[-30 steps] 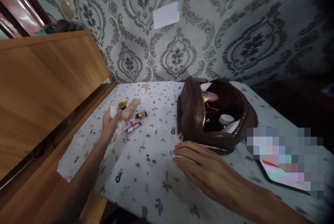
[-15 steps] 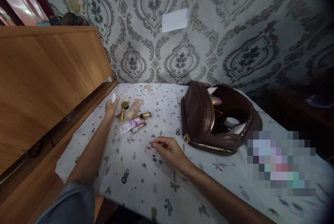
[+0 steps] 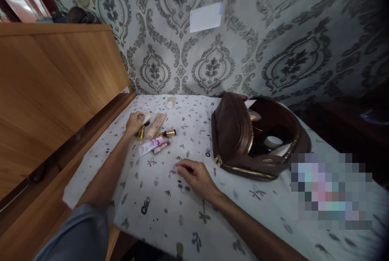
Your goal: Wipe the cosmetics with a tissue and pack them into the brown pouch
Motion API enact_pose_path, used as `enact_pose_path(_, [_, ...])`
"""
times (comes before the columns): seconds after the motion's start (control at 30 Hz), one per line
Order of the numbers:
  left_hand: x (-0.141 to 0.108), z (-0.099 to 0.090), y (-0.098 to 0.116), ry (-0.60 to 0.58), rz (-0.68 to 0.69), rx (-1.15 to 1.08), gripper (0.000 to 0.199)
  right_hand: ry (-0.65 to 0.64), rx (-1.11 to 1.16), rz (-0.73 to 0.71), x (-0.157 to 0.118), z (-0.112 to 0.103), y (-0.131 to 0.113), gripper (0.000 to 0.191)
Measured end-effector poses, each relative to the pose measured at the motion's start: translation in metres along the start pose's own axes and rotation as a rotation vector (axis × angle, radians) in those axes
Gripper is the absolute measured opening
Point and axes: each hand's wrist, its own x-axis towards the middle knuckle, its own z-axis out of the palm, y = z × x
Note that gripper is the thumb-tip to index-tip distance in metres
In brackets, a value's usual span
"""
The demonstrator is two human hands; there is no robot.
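My left hand [image 3: 134, 123] is at the left group of cosmetics, its fingers closed on a small white item [image 3: 147, 117] whose kind I cannot make out. Just under it lie a gold lipstick tube [image 3: 141, 132] and a dark round item, mostly covered. Beside them are a beige squeeze tube [image 3: 157, 125], a gold-and-black lipstick [image 3: 167, 133], a white-and-purple tube [image 3: 151, 146] and a pink lip gloss tube [image 3: 161, 147]. My right hand [image 3: 197, 176] rests low over the cloth with thumb and fingertips pinched together. Anything between them is too small to name.
An open brown leather bag [image 3: 231, 131] with a gold zip stands on the right; a white-lidded jar [image 3: 272, 142] shows inside. A small tube with a white cap [image 3: 171, 103] lies near the wall. A wooden panel [image 3: 60, 82] borders the left side. A blurred patch covers the right.
My left hand has moved right and turned, bringing the white item over the cosmetics beside the beige tube. The right hand stays pinched in nearly the same place. The view has shifted slightly.
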Motion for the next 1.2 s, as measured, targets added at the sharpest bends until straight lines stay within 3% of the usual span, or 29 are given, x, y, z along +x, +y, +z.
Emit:
enact_pose_path(0.23, [-0.001,0.003,0.001,-0.055,-0.009,0.160,0.031,0.005,-0.003,-0.006,0.000,0.000,0.002,0.023])
enact_pose_path(0.47, [-0.020,-0.022,0.003,0.022,-0.020,0.227,0.040,0.002,0.031,-0.015,-0.001,0.001,0.002,0.023])
enact_pose_path(0.63, [-0.058,-0.027,0.004,-0.115,-0.028,0.277,0.043,0.000,0.029,-0.030,-0.002,0.000,0.000,0.021])
enact_pose_path(0.77, [-0.068,-0.024,0.008,-0.189,-0.082,0.296,0.046,0.002,0.019,-0.019,-0.002,-0.001,-0.002,0.021])
enact_pose_path(1.03, [-0.066,-0.028,0.005,-0.170,-0.093,0.046,0.031,0.007,0.015,-0.042,-0.003,0.000,-0.001,0.020])
enact_pose_path(1.2, [-0.072,-0.028,-0.002,-0.075,-0.109,-0.217,0.044,0.010,0.015,-0.050,-0.003,0.000,-0.001,0.019])
